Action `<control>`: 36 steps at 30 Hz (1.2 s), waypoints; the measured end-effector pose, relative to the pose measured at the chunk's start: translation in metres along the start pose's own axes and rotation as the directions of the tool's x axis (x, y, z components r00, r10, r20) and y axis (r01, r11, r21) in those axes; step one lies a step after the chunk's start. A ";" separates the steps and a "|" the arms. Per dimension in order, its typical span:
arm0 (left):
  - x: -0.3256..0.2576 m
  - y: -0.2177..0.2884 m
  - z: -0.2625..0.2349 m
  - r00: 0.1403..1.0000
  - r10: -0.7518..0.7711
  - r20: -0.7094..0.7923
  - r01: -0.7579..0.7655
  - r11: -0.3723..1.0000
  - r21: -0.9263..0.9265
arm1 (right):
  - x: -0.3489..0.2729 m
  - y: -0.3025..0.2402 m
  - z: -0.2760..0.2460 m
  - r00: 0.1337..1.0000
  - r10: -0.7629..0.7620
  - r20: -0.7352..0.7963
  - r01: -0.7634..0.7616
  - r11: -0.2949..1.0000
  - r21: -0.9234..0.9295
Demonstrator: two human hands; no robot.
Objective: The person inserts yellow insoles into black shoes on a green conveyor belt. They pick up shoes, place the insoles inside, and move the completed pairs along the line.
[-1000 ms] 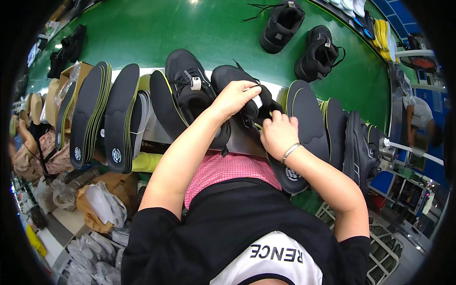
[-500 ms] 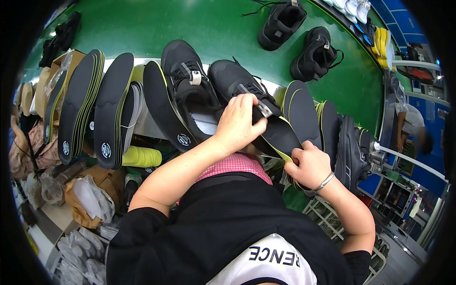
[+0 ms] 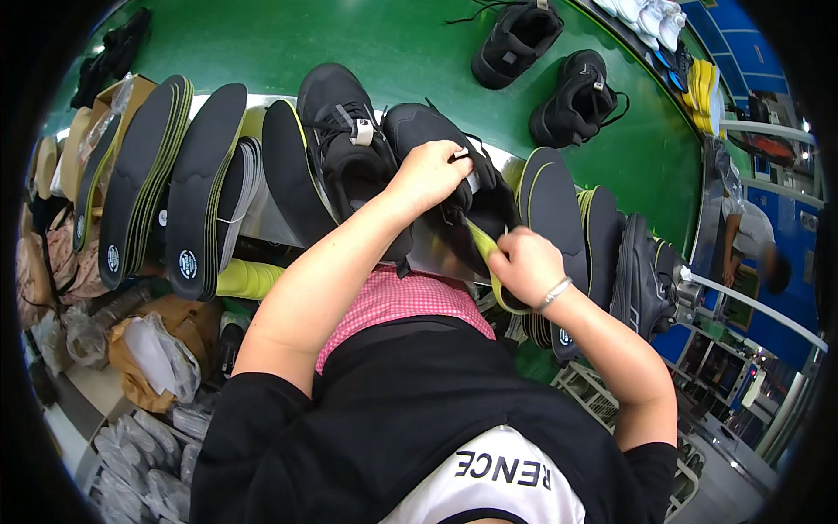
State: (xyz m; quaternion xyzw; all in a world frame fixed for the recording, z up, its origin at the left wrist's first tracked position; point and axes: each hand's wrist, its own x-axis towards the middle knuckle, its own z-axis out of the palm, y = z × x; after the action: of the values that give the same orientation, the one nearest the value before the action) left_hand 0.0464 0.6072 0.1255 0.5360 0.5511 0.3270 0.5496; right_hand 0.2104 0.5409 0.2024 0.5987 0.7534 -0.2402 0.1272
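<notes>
Black shoe [image 3: 454, 183] sits at the near edge of the green desk [image 3: 419, 52], boxed in by a second black shoe [image 3: 345, 144] on its left and upright insoles [image 3: 554, 205] on its right; open room only beyond it. Left hand [image 3: 429, 175] fingers clenched on the shoe's collar; right hand [image 3: 524, 262] fingers pinch a yellow-green insole [image 3: 483, 246] just below the shoe's opening. Versus 0.5 s ago, the right hand has risen toward the shoe.
</notes>
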 end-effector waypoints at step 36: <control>-0.040 0.008 0.032 0.946 0.312 -0.089 -0.269 0.907 0.325 | -0.020 0.008 0.014 0.959 -0.229 -0.169 0.173 0.941 -0.292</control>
State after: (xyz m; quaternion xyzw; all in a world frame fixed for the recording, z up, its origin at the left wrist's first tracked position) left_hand 0.0719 0.5637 0.1378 0.6672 0.5463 0.3517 0.3642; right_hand 0.2221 0.5178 0.1982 0.5159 0.8458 -0.0837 0.1072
